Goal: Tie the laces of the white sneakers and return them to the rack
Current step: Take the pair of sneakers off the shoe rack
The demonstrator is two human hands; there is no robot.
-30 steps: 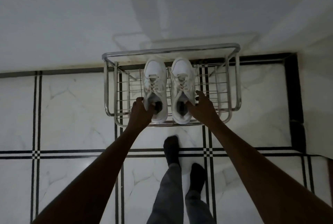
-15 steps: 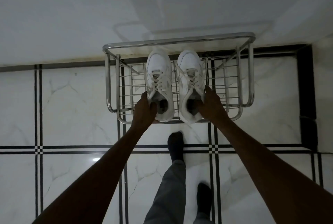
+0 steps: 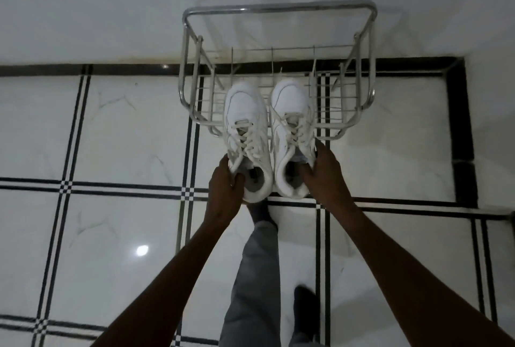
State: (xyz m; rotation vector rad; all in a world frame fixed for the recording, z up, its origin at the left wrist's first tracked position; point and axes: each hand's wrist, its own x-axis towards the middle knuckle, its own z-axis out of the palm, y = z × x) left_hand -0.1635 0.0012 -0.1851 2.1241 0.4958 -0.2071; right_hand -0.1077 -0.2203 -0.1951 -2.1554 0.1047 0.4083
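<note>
White sneakers; silver rack; white marble floor, black stripes; grey trousers.

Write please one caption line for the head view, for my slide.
Left hand and right hand each hold a white sneaker by its heel opening, before a metal rack.

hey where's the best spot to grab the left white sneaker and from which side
Grip the white lace-up sneaker on the left at its open heel collar, coming from the heel end nearest the person. Its toe points toward the chrome wire shoe rack, so the opening faces back. The left hand already pinches that collar, thumb inside; the right hand holds the other sneaker likewise.
</note>
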